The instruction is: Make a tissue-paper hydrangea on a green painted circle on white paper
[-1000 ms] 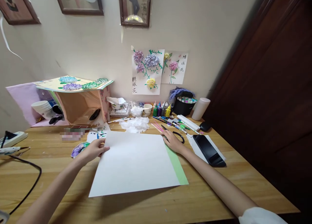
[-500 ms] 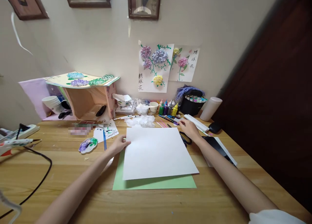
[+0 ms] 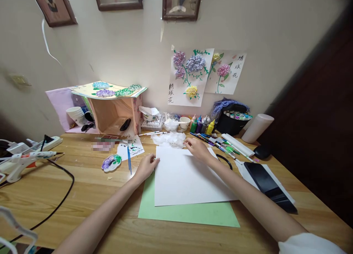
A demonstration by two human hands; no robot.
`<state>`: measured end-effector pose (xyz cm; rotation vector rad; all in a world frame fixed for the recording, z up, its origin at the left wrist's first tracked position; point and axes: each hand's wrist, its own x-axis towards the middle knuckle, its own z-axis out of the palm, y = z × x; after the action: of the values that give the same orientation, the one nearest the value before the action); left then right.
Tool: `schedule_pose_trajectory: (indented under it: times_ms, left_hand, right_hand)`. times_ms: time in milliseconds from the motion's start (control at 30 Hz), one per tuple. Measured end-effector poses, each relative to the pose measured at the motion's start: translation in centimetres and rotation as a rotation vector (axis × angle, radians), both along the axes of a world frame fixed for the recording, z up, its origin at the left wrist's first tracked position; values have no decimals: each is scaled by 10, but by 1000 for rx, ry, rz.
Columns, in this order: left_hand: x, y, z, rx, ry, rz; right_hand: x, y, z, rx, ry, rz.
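Observation:
My left hand (image 3: pixel 146 166) pinches the upper left edge of a white sheet of paper (image 3: pixel 187 180), thumb on top. That sheet overlaps a light green sheet (image 3: pixel 190 214), which shows along the left and front. Beyond the white sheet's far edge, my right hand (image 3: pixel 197 149) reaches down with its fingers drawn together, beside crumpled white tissue (image 3: pixel 168 139). Whatever its fingertips may hold is hidden. Partly under my right forearm are the black handles of scissors (image 3: pixel 226 161).
Paint bottles (image 3: pixel 203 125), a black marker bag (image 3: pixel 234 119) and pens stand or lie at the back. A phone (image 3: pixel 268 186) lies at right. On the left are a paint palette (image 3: pixel 111 163), blue brushes (image 3: pixel 129 160), a glue gun (image 3: pixel 26 160) with its cord, and a cardboard box (image 3: pixel 113 112).
My right hand has moved left from the pens to the spot beside the tissue, where pencils lay. My left hand still holds the white sheet. The view has shifted left.

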<state>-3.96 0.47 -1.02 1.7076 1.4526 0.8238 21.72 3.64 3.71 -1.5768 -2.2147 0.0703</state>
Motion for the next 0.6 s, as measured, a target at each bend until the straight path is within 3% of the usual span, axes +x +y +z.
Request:
schedule_pose_trajectory:
  times_ms: [200, 367, 600]
  left_hand:
    - [5, -6, -1, 92, 97, 41]
    - [9, -13, -3, 135, 263, 54]
    - [9, -10, -5, 104, 173, 64]
  right_hand:
    - [-58, 64, 12, 11, -205, 167]
    - [-109, 115, 3, -44, -381, 223]
    - [-129, 139, -13, -72, -438, 232]
